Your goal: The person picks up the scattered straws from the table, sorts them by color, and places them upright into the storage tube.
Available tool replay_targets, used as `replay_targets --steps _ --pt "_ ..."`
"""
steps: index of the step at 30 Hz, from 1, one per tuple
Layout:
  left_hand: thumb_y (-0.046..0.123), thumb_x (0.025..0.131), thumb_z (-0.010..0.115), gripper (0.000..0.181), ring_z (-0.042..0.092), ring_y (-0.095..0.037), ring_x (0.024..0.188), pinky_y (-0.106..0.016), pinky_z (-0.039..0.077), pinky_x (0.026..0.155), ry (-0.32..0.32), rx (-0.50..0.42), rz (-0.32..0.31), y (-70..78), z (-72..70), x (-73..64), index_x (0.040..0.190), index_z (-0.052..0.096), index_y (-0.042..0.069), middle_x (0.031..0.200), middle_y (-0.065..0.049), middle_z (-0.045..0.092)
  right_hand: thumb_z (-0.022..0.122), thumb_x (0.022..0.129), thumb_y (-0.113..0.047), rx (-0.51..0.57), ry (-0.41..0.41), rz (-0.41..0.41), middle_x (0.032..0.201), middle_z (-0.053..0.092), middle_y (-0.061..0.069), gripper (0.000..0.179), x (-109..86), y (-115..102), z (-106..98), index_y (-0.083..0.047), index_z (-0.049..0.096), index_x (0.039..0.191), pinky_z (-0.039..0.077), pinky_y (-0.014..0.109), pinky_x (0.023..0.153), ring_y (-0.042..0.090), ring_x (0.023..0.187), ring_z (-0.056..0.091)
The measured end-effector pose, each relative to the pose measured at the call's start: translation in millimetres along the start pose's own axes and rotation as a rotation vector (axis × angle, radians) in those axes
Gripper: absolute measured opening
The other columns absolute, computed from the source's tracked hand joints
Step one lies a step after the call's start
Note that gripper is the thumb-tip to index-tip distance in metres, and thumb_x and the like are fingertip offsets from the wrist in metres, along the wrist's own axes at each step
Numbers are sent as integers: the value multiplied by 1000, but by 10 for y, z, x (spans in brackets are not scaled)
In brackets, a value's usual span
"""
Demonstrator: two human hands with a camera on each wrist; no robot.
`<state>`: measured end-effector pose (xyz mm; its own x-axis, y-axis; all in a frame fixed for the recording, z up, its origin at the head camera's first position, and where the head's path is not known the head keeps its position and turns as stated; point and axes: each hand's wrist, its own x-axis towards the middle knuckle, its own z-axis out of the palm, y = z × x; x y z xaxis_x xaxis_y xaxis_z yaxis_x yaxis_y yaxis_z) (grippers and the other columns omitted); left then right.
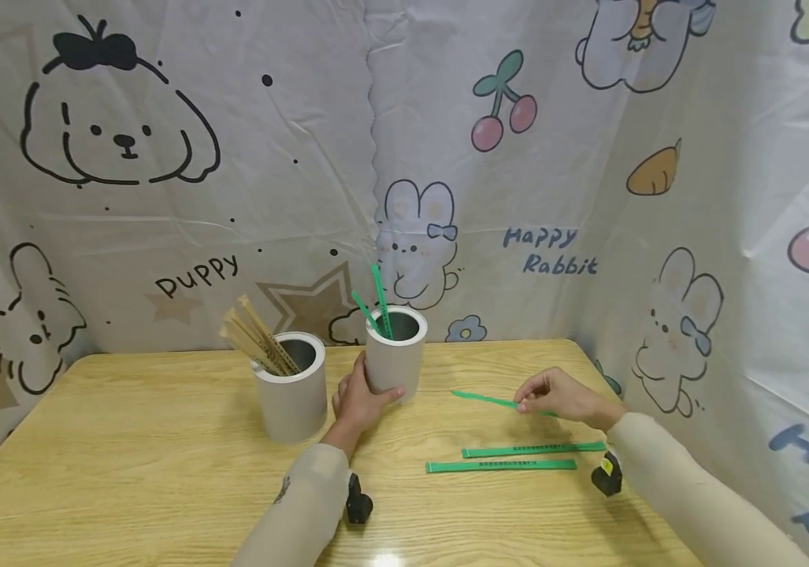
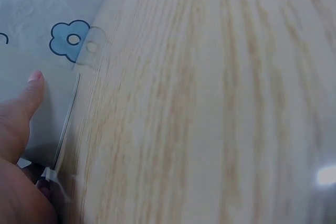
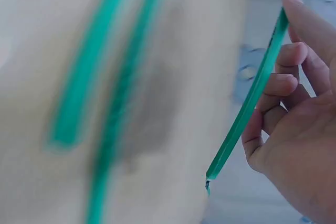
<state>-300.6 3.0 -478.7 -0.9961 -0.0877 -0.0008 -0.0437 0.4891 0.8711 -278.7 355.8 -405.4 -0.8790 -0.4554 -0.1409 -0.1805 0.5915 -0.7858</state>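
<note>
My left hand [image 1: 360, 402] grips a white cylindrical holder [image 1: 398, 366] low on its side, the thumb [image 2: 35, 90] lying across its wall in the left wrist view. Two slim green packets [image 1: 381, 303] stick up out of that holder. Over to the right, my right hand [image 1: 558, 395] pinches another long, thin green packet [image 3: 252, 98] between thumb and fingertips, above the table. Two more green packets with dark print lie side by side nearer me, the back one [image 1: 535, 451] and the front one [image 1: 499, 466].
Left of my left hand stands a second white holder [image 1: 292, 409] with several tan packets [image 1: 258, 339] leaning out of it. All of this is on a wood-grain table [image 1: 163, 472]. A printed cloth [image 1: 234, 157] hangs behind the table and along its right side.
</note>
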Motion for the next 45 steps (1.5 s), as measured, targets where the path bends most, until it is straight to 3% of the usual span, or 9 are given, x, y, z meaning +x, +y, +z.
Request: replay_targets --steps 4,9,15,20,23,28,30,39,45 --pt "38 84 83 100 30 -39 147 -59 20 117 1 0 0 -27 12 18 161 22 18 159 -16 41 69 97 -25 75 85 -13 98 65 -3 26 215 -409 -30 -3 71 110 49 36 90 14 91 57" --pt "39 83 83 100 31 -39 147 -59 20 117 -3 -7 -1 -55 49 28 161 23 20 158 -14 42 63 100 -14 378 173 -125 97 65 -10 14 539 -1008 58 -23 73 96 36 41 108 11 103 54" --pt "38 83 83 100 32 -39 145 -58 21 117 9 -8 8 -39 34 18 161 23 20 157 -15 43 52 102 1 732 194 -276 84 64 -14 36 953 -1621 307 -26 71 87 44 21 83 4 81 54" --pt "40 83 83 99 33 -38 145 -57 22 117 1 -13 2 -40 36 8 161 23 20 157 -15 43 47 104 4 865 182 -330 79 65 -15 45 1260 -1775 511 -27 72 83 43 21 74 5 72 52" --pt "40 84 82 99 33 -39 144 -58 22 116 8 0 6 -33 34 7 161 23 20 156 -15 44 52 103 0 805 209 -272 81 65 -16 39 1388 -1711 587 -28 72 84 43 22 77 5 76 53" --pt "40 84 82 99 33 -39 145 -59 22 117 11 11 14 -42 18 14 161 23 19 156 -16 44 62 100 -11 513 267 -173 99 68 -11 12 1392 -1486 566 -12 72 107 46 34 99 6 98 58" --pt "41 83 83 100 33 -39 145 -59 22 117 14 10 13 -49 7 14 161 23 19 156 -15 44 63 100 -15 406 268 -159 111 70 -1 22 1323 -1374 503 -4 68 119 44 40 106 9 105 59" --pt "41 81 84 100 35 -39 144 -58 24 115 33 11 26 -62 39 12 160 27 18 155 -15 46 67 99 -20 131 134 -78 122 65 12 38 602 -691 139 3 63 128 50 33 98 12 102 61" --pt "39 81 84 102 33 -39 146 -57 23 117 27 11 16 -61 52 33 161 24 19 156 -16 43 68 97 -20 33 74 -73 126 63 30 37 141 -189 109 5 66 125 54 29 87 10 96 63"
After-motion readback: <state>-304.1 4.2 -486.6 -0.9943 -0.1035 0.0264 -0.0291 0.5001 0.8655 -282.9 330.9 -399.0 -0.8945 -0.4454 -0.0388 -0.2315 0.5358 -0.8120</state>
